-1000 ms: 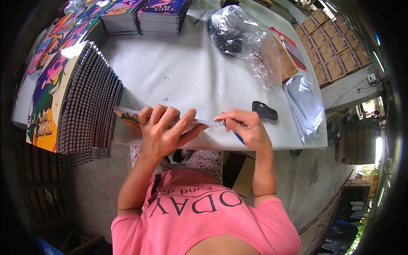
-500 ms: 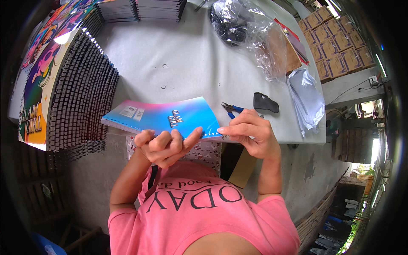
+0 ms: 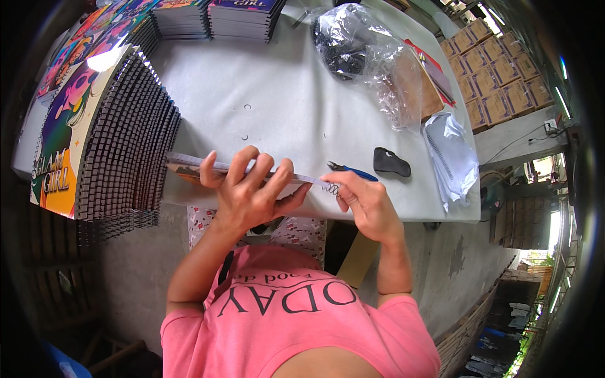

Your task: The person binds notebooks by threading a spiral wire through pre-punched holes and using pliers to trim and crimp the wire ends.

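Note:
My left hand grips a thin notebook, held nearly edge-on above the front edge of the white table. My right hand pinches the end of a wire spiral that sticks out from the notebook's right end. Blue-handled pliers lie on the table just beyond my right hand. A small black object lies to the right of the pliers.
A long fanned stack of spiral notebooks with colourful covers fills the table's left side. More notebook stacks stand at the back. A clear plastic bag with dark contents and a white bag lie at the right. Cardboard boxes stand beyond.
The notebook, held flat with its blue cover showing half a second ago, is now turned edge-on. My right hand stays at its right end on the spiral.

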A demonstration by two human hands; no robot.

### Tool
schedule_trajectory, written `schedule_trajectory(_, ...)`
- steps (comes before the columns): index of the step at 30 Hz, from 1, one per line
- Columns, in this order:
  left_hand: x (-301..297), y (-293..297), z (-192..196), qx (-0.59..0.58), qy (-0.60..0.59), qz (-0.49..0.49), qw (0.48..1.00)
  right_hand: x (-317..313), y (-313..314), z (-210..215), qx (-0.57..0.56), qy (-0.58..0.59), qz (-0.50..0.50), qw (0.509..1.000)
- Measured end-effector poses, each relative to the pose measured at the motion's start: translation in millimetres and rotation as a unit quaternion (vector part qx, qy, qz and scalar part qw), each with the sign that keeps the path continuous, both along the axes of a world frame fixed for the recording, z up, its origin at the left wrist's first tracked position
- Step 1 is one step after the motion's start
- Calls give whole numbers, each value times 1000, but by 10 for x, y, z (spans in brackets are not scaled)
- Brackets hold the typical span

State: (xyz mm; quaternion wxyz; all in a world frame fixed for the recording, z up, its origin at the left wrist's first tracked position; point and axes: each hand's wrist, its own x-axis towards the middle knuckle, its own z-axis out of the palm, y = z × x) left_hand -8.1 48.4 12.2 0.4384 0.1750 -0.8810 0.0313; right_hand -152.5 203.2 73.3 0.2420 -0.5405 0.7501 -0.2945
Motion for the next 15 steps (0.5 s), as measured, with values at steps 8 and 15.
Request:
schedule_trajectory(8, 40, -33, -102, 29, 52, 9, 998, -2, -17, -84, -214, 77, -12, 974)
schedule_trajectory(15, -87, -168, -104, 79, 56, -70, 993, -107, 21, 4, 9, -223, -66, 973)
